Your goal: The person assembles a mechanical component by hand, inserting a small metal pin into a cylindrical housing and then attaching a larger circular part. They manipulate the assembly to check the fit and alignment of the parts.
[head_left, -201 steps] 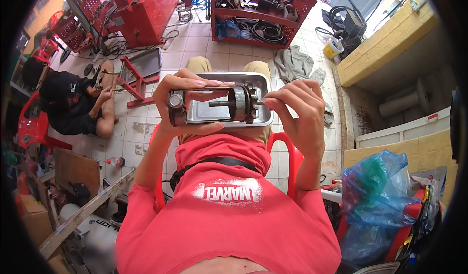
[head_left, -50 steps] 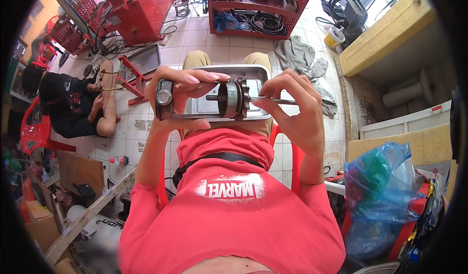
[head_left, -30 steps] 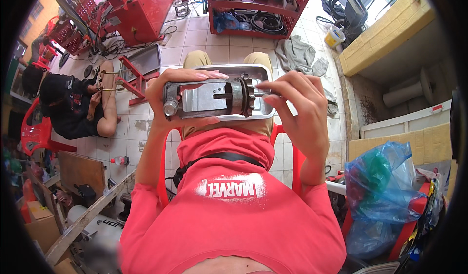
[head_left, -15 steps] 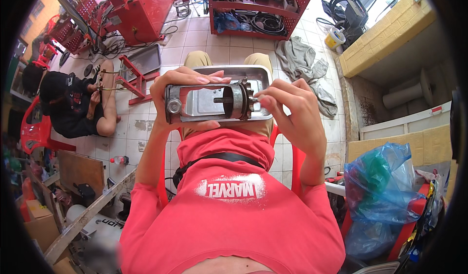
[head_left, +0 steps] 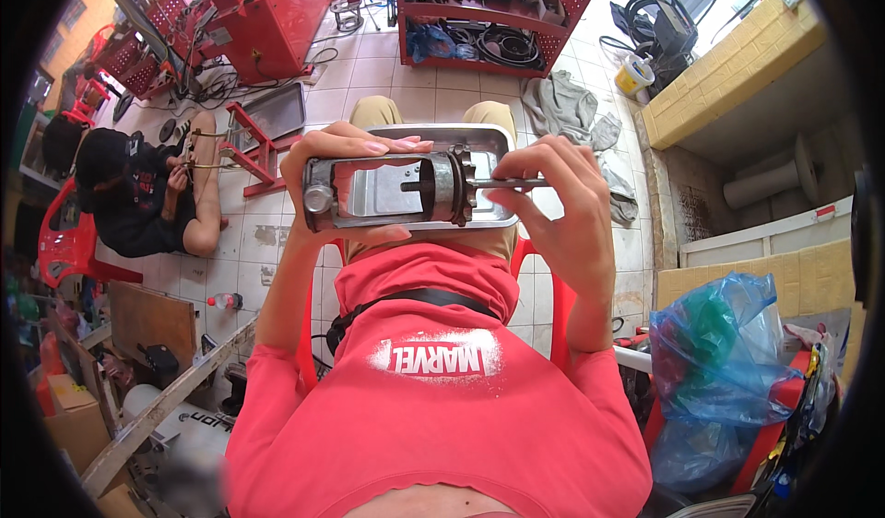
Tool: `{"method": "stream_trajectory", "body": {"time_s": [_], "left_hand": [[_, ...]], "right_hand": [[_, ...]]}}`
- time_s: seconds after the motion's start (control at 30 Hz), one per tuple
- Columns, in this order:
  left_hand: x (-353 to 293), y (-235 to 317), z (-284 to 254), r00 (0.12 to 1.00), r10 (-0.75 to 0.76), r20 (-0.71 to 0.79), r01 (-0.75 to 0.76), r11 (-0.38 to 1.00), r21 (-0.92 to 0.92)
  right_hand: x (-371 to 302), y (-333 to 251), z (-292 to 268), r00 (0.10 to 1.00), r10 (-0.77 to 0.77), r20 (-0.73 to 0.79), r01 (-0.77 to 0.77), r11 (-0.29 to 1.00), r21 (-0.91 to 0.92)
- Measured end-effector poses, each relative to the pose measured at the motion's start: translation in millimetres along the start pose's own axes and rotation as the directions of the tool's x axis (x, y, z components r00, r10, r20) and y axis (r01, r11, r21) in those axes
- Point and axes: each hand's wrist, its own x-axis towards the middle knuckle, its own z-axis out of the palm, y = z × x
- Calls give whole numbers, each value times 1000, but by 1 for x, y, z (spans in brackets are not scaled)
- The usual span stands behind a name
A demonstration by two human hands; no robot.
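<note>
My left hand [head_left: 318,149] grips an open-sided dark metal housing [head_left: 444,186], fingers along its far side and thumb along the near side. At its right end sits a toothed metal ring [head_left: 466,184], and a round bolt-like boss [head_left: 318,198] is at the left end. Between thumb and fingers, my right hand [head_left: 570,191] pinches a slim metal rod [head_left: 507,183] that runs out of the ring's middle. Inside the housing a dark threaded end [head_left: 412,186] shows. Beneath all this a shallow metal tray [head_left: 500,138] rests on my lap.
At the left a person in black [head_left: 138,172] works seated low, beside a red metal stand [head_left: 258,154]. Ahead stands a red tool cart [head_left: 475,48]. A grey cloth [head_left: 564,112] lies on the tiles; a blue plastic bag [head_left: 714,352] is at my right.
More of the rod now sticks out to the right of the toothed ring. My right hand's fingers have shifted along it, and the housing has tilted slightly.
</note>
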Motion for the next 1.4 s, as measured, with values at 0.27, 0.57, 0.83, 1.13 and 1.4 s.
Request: {"method": "stream_trajectory", "body": {"time_s": [0.27, 0.57, 0.83, 1.13, 1.4], "left_hand": [[0, -1, 4, 999, 33, 6, -33, 999, 14], [1, -1, 3, 999, 31, 8, -31, 999, 21], [-1, -3, 0, 999, 43, -4, -43, 997, 66], [2, 1, 1, 999, 35, 4, -36, 998, 59], [3, 0, 4, 998, 57, -13, -56, 998, 25]], "right_hand": [[-4, 2, 2, 998, 19, 58, -19, 1000, -5], [-5, 3, 3, 999, 20, 46, -20, 1000, -5], [-3, 6, 5, 992, 1, 123, 0, 1000, -9], [-2, 4, 2, 994, 46, 99, -46, 999, -7], [3, 4, 0, 1000, -12, 22, 11, 999, 47]]}}
